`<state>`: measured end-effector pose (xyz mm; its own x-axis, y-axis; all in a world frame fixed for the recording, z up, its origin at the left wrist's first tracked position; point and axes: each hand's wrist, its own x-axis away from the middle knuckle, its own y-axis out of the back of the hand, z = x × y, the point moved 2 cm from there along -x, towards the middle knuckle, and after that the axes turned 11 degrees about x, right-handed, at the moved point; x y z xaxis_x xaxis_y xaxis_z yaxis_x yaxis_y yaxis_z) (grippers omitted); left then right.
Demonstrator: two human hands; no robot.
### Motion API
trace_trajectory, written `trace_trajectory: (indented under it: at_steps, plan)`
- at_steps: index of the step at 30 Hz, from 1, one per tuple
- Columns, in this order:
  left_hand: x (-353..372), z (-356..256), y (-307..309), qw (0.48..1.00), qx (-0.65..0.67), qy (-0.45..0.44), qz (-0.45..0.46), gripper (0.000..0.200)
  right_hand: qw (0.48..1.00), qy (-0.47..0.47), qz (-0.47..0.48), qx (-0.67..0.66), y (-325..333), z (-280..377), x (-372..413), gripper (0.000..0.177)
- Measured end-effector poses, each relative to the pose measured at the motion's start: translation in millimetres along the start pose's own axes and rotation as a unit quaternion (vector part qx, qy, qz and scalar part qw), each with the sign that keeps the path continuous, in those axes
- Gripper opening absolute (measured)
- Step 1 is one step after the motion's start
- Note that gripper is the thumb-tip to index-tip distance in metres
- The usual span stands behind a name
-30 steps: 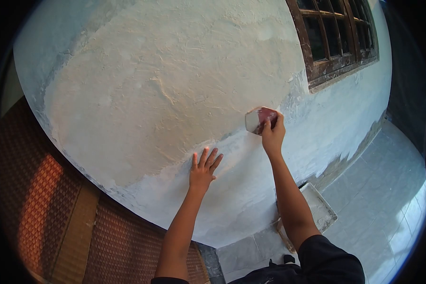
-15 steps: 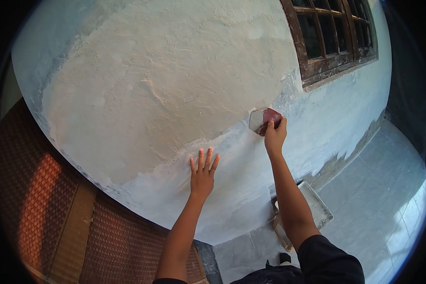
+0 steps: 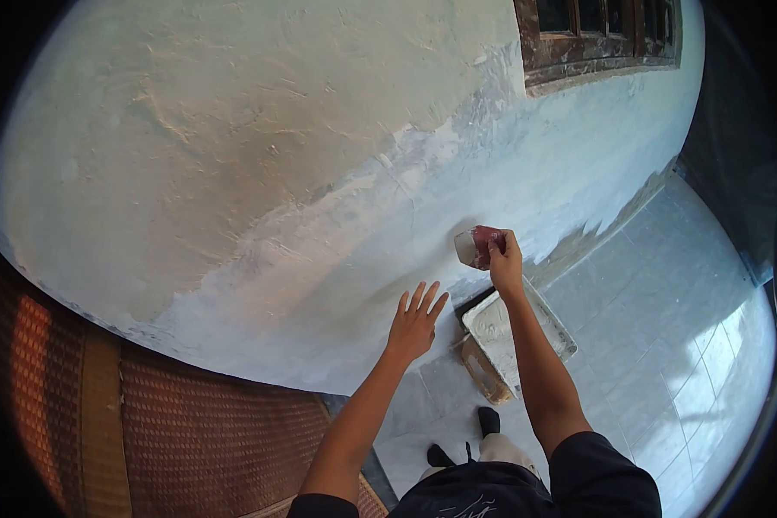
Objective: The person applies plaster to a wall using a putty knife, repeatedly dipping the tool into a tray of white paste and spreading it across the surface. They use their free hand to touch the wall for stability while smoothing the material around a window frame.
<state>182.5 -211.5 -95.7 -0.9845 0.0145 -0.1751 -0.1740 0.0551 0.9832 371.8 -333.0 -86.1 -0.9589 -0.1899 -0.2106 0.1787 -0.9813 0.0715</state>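
Note:
Fingers and thumb of my right hand (image 3: 507, 259) are closed on a flat red scraper (image 3: 483, 245), whose pale, plaster-smeared blade points left, close to the wall. My left hand (image 3: 413, 326) has its fingers spread in front of the wall and holds nothing; whether it touches the surface I cannot tell. The wall (image 3: 319, 233) is coated with rough beige plaster above and smoother whitish plaster lower down. Below my right hand, a tray (image 3: 554, 321) with white paste inside is partly hidden by my right forearm.
A brown wooden window frame (image 3: 578, 52) is at the upper right. Grey floor tiles (image 3: 604, 345) extend on the right. Woven brown panels (image 3: 216, 432) stand at the lower left. The tray rests on a yellowish support (image 3: 483, 371). My feet (image 3: 489, 420) show at the bottom.
The view has tipped down, so the window sits higher and more of the tray and my feet shows. My right hand has moved down the wall with the scraper; my left hand is further right.

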Motion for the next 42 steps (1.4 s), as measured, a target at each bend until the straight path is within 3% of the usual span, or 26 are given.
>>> trace_trajectory:
  at_steps: [5, 11, 12, 17, 20, 36, 42]
  plan:
    - [-4.1, -36.1, -55.1, 0.990, 0.119, 0.033, 0.065, 0.073, 0.993, -0.012, 0.039, 0.111, 38.4, -69.2, 9.5, 0.016]
    - [2.6, -71.8, -126.2, 0.980, 0.168, 0.048, 0.090, 0.065, 0.970, -0.032, 0.108, 0.216, 93.4, -127.5, 17.8, 0.021]
    - [3.6, -77.1, -138.6, 0.975, 0.192, 0.051, 0.097, 0.065, 0.977, -0.064, 0.129, 0.159, 99.6, -137.1, 19.1, 0.020]
    - [17.1, -111.0, -188.2, 0.962, 0.232, 0.057, 0.131, 0.064, 0.952, -0.050, 0.209, 0.217, 131.5, -183.4, 19.2, 0.019]
    - [22.5, -128.2, -202.6, 0.961, 0.210, 0.056, 0.172, 0.059, 0.937, -0.044, 0.233, 0.257, 143.3, -204.2, 19.4, 0.017]
    - [25.5, -154.4, -265.8, 0.930, 0.292, 0.111, 0.193, 0.063, 0.872, 0.047, 0.285, 0.396, 155.3, -302.4, 2.7, 0.018]
    - [30.7, -156.7, -278.6, 0.922, 0.313, 0.114, 0.196, 0.064, 0.885, 0.034, 0.284, 0.366, 156.4, -322.5, 1.4, 0.017]
